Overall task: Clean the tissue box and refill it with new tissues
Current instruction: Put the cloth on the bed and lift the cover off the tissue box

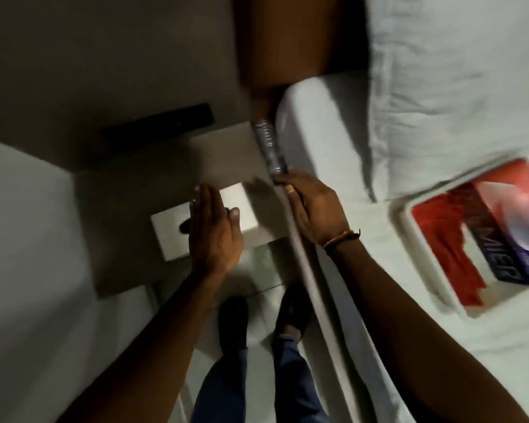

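A white tissue box (245,215) with a dark slot in its top sits on a grey-brown bedside table (126,206). My left hand (214,236) lies flat across the box top, fingers straight and together, thumb on the lid. My right hand (315,209) is at the table's right edge beside the mattress, and its fingertips touch the near end of a clear plastic bottle (268,145); a grip is not visible. A new red, white and blue tissue pack (504,239) lies on the bed to the right, with a red cloth (449,239), on a white tray (408,222).
A black remote (156,126) lies at the back of the table. The bed with its white sheet (394,315) and a pillow (455,71) fills the right side. A brown headboard panel (297,41) stands behind. My feet (232,319) stand on pale floor between table and bed.
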Motion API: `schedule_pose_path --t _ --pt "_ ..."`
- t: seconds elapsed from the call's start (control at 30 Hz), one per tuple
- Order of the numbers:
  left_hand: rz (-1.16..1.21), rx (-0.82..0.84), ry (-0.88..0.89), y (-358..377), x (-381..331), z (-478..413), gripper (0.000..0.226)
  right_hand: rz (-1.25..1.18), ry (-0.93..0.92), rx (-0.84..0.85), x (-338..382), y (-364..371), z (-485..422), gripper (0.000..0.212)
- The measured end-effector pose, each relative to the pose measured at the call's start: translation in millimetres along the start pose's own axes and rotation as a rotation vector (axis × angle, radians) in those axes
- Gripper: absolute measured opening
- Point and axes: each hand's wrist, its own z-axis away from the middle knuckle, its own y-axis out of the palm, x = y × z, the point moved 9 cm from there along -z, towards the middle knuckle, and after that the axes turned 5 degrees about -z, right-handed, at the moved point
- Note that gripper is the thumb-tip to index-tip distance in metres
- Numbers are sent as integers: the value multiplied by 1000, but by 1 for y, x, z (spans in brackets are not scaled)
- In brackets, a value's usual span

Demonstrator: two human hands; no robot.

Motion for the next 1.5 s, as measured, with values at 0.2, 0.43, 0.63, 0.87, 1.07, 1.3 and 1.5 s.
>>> schedule_pose_path --t 0.2,0.43,0.63,0.87,1.07,1.3,1.5 --pt "24 -17 -193 25 132 3 69 47 44 309 -35 145 -24 33" --pt "96 18 -390 80 201 19 68 -68 437 112 -119 180 -9 36" --pt "358 -4 -533 93 217 20 46 -271 718 112 -151 202 1 28" --pt "639 -14 -725 96 237 17 23 -433 840 8 -163 201 -1 18" --pt "700 79 -835 110 246 23 30 -431 867 18 -163 201 4 19" --pt "709 111 -837 108 238 22 29 -513 960 61 -164 206 4 13" --pt "769 119 -895 109 238 27 20 -515 963 67 -161 205 7 9"
